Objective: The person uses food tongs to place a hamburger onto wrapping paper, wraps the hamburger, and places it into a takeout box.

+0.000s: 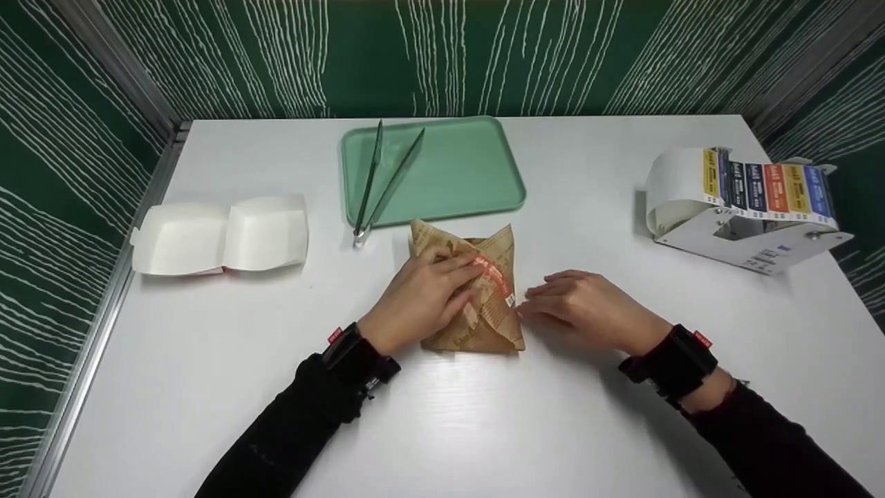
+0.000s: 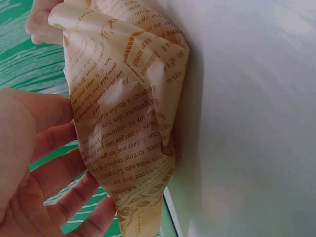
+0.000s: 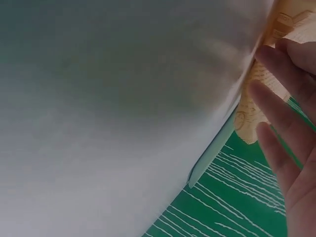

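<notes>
A parcel (image 1: 492,315) folded in brown printed paper lies on the white table in front of me, with two pointed corners at its far end. Across its top runs a red and white sticker (image 1: 494,275). My left hand (image 1: 425,294) rests on the parcel's left side, fingers spread over the paper; the left wrist view shows the fingertips against the wrapper (image 2: 118,113). Beside the right edge is my right hand (image 1: 588,308), its fingers loosely bent. Its fingertips are at the paper's edge (image 3: 249,111), and whether they touch it is hard to tell.
Behind the parcel lies a green tray (image 1: 463,173) with metal tongs (image 1: 373,200) across its left part. An opened white paper box (image 1: 266,232) stands at the left. On the right sits a white dispenser (image 1: 740,238) holding several coloured label rolls (image 1: 774,188).
</notes>
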